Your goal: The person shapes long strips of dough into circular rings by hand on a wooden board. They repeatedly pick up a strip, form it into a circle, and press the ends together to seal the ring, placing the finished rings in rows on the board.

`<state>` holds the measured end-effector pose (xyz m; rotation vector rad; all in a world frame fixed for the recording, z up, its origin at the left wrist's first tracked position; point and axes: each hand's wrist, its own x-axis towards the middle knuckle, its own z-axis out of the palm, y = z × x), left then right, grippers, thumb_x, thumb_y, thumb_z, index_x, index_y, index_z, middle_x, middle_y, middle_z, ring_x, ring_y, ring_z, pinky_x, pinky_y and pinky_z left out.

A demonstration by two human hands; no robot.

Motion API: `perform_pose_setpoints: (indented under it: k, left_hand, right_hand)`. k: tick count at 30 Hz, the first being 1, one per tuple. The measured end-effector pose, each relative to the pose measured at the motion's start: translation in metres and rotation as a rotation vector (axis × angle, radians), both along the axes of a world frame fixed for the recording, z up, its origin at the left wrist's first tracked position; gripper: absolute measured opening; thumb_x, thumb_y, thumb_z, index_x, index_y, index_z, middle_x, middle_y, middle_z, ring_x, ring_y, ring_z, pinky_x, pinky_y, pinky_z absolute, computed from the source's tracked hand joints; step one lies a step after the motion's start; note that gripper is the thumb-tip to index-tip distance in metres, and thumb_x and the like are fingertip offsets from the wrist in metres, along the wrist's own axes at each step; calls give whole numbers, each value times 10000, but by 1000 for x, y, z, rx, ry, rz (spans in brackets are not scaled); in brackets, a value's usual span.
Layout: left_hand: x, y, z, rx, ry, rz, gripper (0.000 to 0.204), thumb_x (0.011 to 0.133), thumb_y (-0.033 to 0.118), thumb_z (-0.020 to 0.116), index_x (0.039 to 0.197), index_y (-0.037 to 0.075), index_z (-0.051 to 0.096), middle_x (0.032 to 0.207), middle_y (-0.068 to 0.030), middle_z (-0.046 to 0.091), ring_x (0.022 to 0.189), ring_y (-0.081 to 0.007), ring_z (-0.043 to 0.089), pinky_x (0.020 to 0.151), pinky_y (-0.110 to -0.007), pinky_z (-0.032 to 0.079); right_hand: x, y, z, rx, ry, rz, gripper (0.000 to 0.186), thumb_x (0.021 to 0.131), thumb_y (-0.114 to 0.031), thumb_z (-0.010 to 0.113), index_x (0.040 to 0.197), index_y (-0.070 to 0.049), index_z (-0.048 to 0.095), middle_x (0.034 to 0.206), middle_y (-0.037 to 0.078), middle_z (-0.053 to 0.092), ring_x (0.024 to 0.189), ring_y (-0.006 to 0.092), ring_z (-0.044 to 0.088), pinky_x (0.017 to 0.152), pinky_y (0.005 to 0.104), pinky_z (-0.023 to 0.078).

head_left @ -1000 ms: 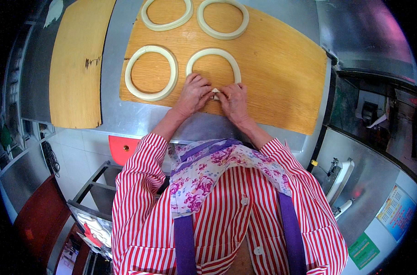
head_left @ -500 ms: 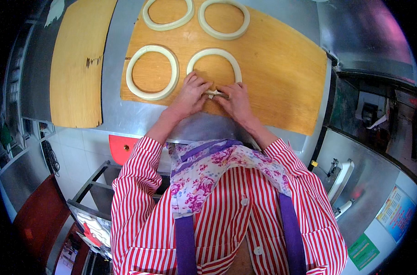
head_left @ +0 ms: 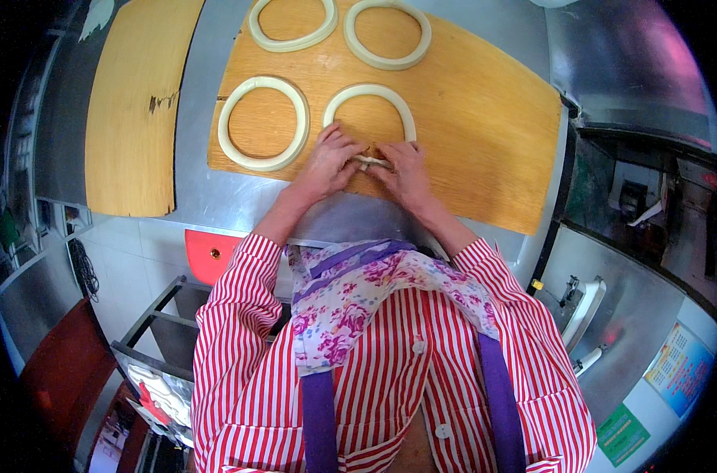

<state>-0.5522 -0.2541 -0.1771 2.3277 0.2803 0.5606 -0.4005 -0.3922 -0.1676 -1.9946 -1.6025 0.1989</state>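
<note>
Shifted since half a second ago: the pale tip between the hands, then raised to a point, now lies flatter; both hands keep nearly the same place.

1. Floral apron, lower centre of the frame, worn over a red-and-white striped shirt.
2. Left hand, centre of the frame: fingers drawn together in a pinch on the near edge of item 4.
3. Right hand, just beside it: fingers likewise bent and pinching the same edge, with only a small gap between the two hands.
4. Cream ring in hand, upper centre, flat on the wooden board. Far arc whole; near stretch partly hidden by fingers, so whether it is joined cannot be told. Judged unfinished.
5. Left-hand ring, left of item 4, same board: a full loop, untouched; appears done.
6. Upper-left ring and upper-right ring, top of the frame: unbroken as far as visible, the former cut by the frame edge; both judged done.
7. Metal bench, under the board.

Outstanding, as far as shown: item 4's near edge only.
</note>
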Motion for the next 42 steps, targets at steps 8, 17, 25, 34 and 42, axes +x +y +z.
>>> perform_pose_setpoints:
  k: [8, 17, 25, 34, 42]
  left_hand:
    - [7, -3, -1, 8, 31, 23, 153, 792, 141, 699, 917, 53, 708, 898, -95, 668, 978, -278, 610, 1082, -485, 342]
    - [3, 0, -10, -18, 73, -30, 255, 803, 120, 689, 1051, 63, 709, 1018, -121, 679, 1071, -295, 607, 1123, -487, 323]
    - [0, 2, -3, -127, 97, -17, 472, 772, 59, 679, 1239, 79, 617, 1159, -172, 640, 1173, -371, 547, 1145, -488, 314]
    - [1, 2, -13, -81, 101, -6, 420, 772, 93, 696, 1189, 83, 646, 1120, -170, 640, 1170, -386, 534, 1113, -481, 341]
    - [7, 2, -1, -20, 81, -17, 226, 757, 101, 704, 973, 40, 675, 1000, -163, 633, 1038, -365, 560, 989, -467, 401]
  right_hand:
    - [2, -6, -2, -50, -54, -6, 144, 790, -175, 721, 906, -90, 708, 922, 64, 668, 946, 235, 595, 948, 443, 369]
    - [3, -4, -5, -34, 8, 13, 147, 806, -194, 716, 918, -97, 714, 931, 63, 666, 965, 239, 589, 949, 460, 378]
    - [-4, 3, -12, -27, -1, 28, 194, 804, -194, 712, 968, -90, 701, 919, 77, 643, 951, 260, 579, 956, 466, 374]
    - [5, -5, -7, 7, -34, 44, 227, 785, -198, 726, 992, -106, 710, 937, 73, 625, 971, 256, 577, 957, 454, 367]
    - [0, -2, -14, -10, -104, 25, 165, 784, -184, 722, 923, -101, 690, 912, 61, 610, 955, 250, 567, 935, 447, 373]
